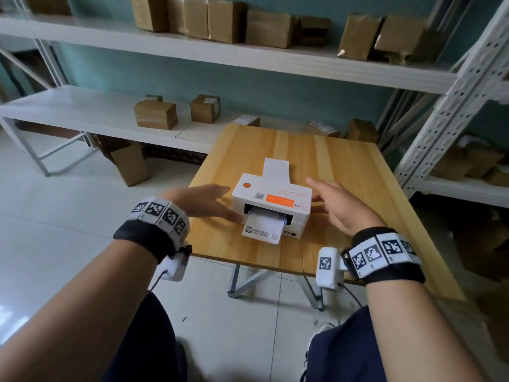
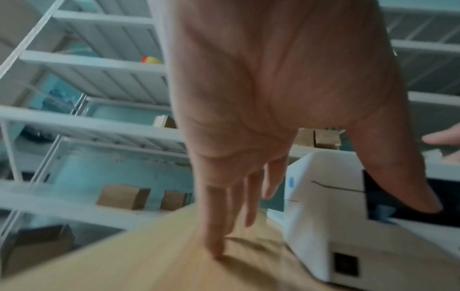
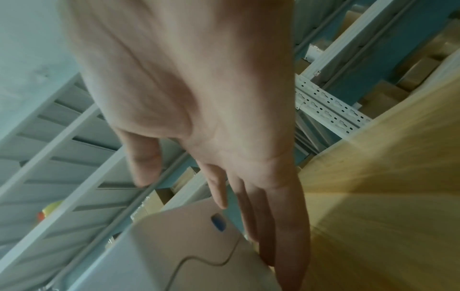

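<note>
Flanking hands: left hand (image 1: 203,201) and right hand (image 1: 341,205), one on each side of the printer (image 1: 271,199).
Left hand: open, fingers straight; thumb tip just beside the left end of the front slot; one fingertip (image 2: 215,246) touching the tabletop (image 1: 344,161).
Right hand: open, fingers spread and straight, close along the printer's right side; contact cannot be told.
Printer: white, with an orange button on top, standing near the middle of the tabletop.
Label (image 1: 264,230): printed, hanging out of the front slot and sloping down toward the tabletop.
Paper feed (image 1: 276,168): white strip entering the printer's rear.
Background: cardboard boxes (image 1: 155,114) on white shelves (image 1: 82,106).
</note>
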`<state>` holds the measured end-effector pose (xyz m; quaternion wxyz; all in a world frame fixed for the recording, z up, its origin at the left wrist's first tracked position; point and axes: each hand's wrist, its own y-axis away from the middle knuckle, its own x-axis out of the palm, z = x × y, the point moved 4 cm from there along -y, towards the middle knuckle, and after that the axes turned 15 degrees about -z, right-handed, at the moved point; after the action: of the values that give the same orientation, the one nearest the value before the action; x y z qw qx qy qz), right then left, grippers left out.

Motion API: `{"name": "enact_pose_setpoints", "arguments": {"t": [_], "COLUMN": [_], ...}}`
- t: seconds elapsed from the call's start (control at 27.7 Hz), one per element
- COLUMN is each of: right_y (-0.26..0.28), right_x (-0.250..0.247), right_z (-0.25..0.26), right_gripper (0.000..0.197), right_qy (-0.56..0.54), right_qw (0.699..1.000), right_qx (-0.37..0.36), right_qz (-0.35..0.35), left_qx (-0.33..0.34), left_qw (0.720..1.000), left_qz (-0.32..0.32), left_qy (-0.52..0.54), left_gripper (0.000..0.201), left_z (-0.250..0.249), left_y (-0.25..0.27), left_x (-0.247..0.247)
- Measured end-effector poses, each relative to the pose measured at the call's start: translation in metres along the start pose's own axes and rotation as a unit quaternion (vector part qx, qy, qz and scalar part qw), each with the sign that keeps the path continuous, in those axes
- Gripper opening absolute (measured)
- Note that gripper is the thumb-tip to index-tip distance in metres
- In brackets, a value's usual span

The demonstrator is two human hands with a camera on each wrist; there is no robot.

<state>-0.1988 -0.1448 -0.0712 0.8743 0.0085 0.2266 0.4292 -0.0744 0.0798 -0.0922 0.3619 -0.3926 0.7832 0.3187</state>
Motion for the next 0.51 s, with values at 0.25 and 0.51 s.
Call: {"name": "enact_pose_setpoints", "arguments": {"t": [0.25,0.51], "right_y": [0.000,-0.013], "right_x": [-0.005,-0.005], "right_z": [-0.010,-0.007], "right_gripper": [0.092,0.120], "right_qy": [0.054,0.081], "right_qw": [0.995,0.991], "right_qx": [-0.058,-0.080], "right_qz": [0.055,0.074], "left_qx": [0.065,0.109], "left_qw": [0.972,0.975], "left_qz": [-0.046,-0.053], "left_qy": [0.221,0.185], "left_gripper": [0.108,0.084], "left_z": [-0.021,-0.012], "left_y": [0.000,-0.009], "left_x": [0.003,0.001]}}
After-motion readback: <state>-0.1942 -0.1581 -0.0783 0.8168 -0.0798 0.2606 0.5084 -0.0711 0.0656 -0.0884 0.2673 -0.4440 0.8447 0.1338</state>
